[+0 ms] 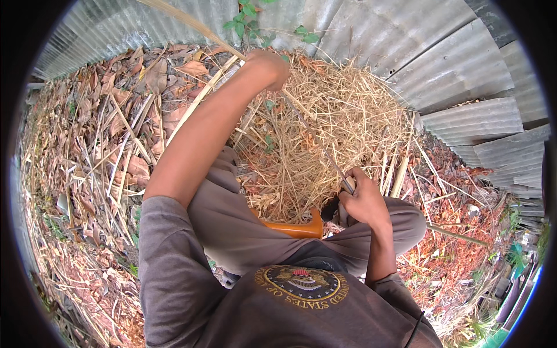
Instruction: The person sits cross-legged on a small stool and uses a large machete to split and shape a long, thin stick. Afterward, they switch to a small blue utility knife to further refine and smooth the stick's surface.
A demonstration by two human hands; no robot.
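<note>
Behind left hand (268, 66), stalk (191, 23) perhaps gripped.

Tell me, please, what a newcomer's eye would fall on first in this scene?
First, the pile of dry straw in the middle, against the corrugated metal sheets. Across it runs a long thin stick, gripped at its far end by the left hand and near the lap by the right hand. An orange curved piece lies at the knees.
</note>
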